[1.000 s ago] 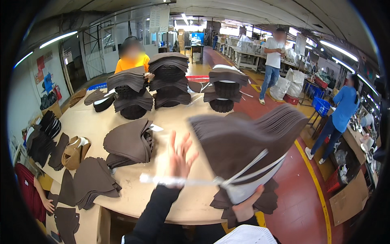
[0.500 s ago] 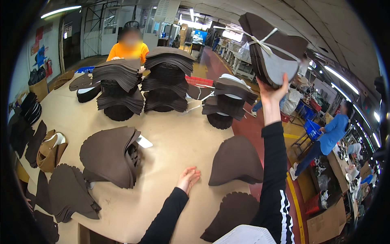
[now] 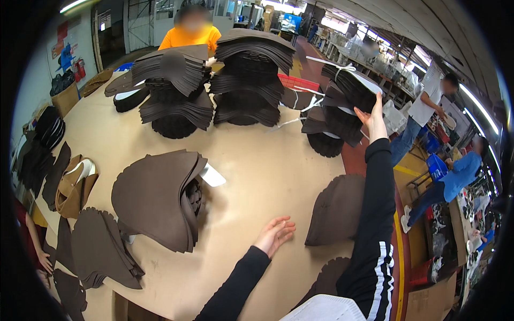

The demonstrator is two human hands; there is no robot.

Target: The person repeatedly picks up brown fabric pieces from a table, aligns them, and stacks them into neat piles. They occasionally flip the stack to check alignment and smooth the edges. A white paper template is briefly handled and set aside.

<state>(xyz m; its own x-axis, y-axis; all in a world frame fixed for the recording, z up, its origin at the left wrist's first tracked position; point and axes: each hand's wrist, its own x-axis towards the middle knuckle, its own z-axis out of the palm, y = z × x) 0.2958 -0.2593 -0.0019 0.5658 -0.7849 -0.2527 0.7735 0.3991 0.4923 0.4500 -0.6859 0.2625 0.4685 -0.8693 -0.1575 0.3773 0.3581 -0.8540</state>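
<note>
My right hand is at the near end of a bundle of dark brown cut pieces tied with white string, thumb at its side and fingers under its edge. The bundle lies on the right-hand stack of brown pieces. Over the tan table, my left hand is open and holds nothing, its fingers loosely bent. Right of it lies a brown scallop-edged pile, and a second pile lies nearer, partly behind my right sleeve. A larger brown pile with a white tag is to the left.
Two tall stacks of brown pieces stand at the far side, before a person in orange. A brown strap roll and a smaller pile lie left. Another person's hand shows at the left edge. Two people stand beyond the aisle at right.
My right hand has lowered the tied bundle from high in the air onto the right-hand stack. My left hand has opened a little. The view has shifted, and another person appears at right.
</note>
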